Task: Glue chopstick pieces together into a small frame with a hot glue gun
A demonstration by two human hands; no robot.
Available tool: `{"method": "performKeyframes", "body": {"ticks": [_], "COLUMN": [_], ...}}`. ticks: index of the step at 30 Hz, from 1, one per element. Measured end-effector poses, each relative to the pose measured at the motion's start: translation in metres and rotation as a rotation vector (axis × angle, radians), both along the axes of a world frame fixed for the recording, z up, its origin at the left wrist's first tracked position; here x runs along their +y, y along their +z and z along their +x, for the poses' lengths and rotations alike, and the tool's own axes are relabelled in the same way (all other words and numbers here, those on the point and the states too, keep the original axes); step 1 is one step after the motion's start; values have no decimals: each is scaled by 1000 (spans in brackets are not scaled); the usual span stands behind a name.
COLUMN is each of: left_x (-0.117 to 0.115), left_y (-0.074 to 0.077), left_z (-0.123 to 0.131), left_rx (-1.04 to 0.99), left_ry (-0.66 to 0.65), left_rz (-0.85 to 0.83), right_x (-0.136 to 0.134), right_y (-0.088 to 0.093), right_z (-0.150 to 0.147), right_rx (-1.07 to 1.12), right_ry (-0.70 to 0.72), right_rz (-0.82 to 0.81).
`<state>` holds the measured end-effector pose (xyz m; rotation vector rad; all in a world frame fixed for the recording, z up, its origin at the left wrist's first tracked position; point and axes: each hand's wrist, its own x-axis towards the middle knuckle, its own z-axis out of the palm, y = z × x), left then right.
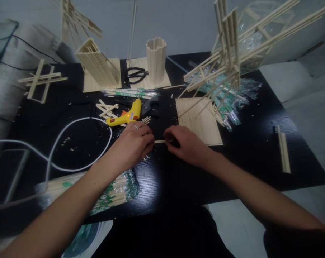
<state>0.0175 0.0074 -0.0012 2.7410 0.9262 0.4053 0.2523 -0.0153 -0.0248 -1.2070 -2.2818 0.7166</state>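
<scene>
Your left hand (137,140) and right hand (188,146) face each other low over the black tabletop (175,186), fingers curled in and nearly closed. Between them lies a thin wooden stick (159,142), only its short middle stretch showing. Your right thumb and forefinger pinch its right end in a loose loop; your left fingers seem closed on the other end, though the back of that hand hides the tips. The yellow glue gun (128,116) sits just beyond your left knuckles, and the flat wooden panel (207,132) is right beside your right hand.

Expect the stick to weigh almost nothing and to feel stiff and dry, not slippery. So slim a piece would likely snap or splinter under bending, so a light fingertip pinch close to each end should suit it best, without twisting
</scene>
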Motion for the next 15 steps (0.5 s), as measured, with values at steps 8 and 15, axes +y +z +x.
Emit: {"method": "performKeyframes", "body": {"ticks": [8,15], "left_x": [0,0], "left_y": [2,2], "left_z": [1,1], "left_rx": [9,10], "left_ry": [0,4], "left_rz": [-15,-16], "right_x": [1,0], "right_y": [0,1], "right_z": [1,0], "right_rx": [-1,4], "right_ry": [9,0], "right_rz": [11,-3]}}
